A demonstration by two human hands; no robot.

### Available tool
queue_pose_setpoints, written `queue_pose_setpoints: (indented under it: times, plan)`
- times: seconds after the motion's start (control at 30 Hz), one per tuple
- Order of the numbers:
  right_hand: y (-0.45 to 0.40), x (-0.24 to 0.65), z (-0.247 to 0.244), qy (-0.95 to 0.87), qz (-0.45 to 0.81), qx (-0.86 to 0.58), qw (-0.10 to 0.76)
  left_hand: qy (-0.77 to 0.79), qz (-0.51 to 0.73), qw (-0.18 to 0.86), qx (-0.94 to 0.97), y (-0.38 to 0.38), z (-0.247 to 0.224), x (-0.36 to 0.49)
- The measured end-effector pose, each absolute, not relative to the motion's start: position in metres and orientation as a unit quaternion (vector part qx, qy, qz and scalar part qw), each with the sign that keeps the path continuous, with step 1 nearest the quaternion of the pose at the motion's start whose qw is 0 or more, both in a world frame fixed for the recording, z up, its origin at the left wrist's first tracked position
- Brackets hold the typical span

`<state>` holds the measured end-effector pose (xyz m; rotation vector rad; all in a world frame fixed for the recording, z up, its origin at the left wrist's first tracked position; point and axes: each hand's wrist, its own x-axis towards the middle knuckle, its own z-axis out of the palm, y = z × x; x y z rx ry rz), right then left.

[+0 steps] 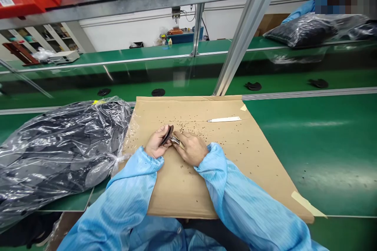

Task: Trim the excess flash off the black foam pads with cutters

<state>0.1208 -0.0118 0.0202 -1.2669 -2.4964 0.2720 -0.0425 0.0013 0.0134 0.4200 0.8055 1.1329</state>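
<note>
Over the cardboard, the left hand pinches a dark disc; the right hand grips metal pliers — slipping could gouge the disc.

Left hand grips dark disc; right hand holds metal clippers.

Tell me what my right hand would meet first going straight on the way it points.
Probably the dark disc in your left hand; the metal tool in your right hand appears close to its edge, though depth is unclear.
</note>
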Motion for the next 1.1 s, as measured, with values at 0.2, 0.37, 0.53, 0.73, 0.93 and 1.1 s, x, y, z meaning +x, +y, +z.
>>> queue_pose_setpoints:
  times: [0.2,0.37,0.53,0.73,0.93,1.1]
  plan:
    - [-0.014,0.12,0.025,-0.872,0.091,-0.467,0.118,0.366,0.544,0.73,0.195,0.002,0.008,-0.041]
    - [-0.017,0.117,0.027,-0.861,0.09,-0.492,0.091,0.376,0.561,0.713,0.188,0.002,0.006,-0.038]
    - [-0.017,0.117,0.027,-0.861,0.093,-0.492,0.092,0.38,0.572,0.705,0.178,0.001,0.007,-0.037]
    - [-0.017,0.117,0.026,-0.865,0.092,-0.481,0.106,0.378,0.554,0.72,0.18,0.001,0.008,-0.041]
    - [-0.018,0.117,0.027,-0.864,0.095,-0.483,0.106,0.384,0.552,0.716,0.187,0.002,0.009,-0.04]
    - [-0.019,0.117,0.031,-0.866,0.091,-0.486,0.081,0.389,0.549,0.713,0.197,0.002,0.009,-0.039]
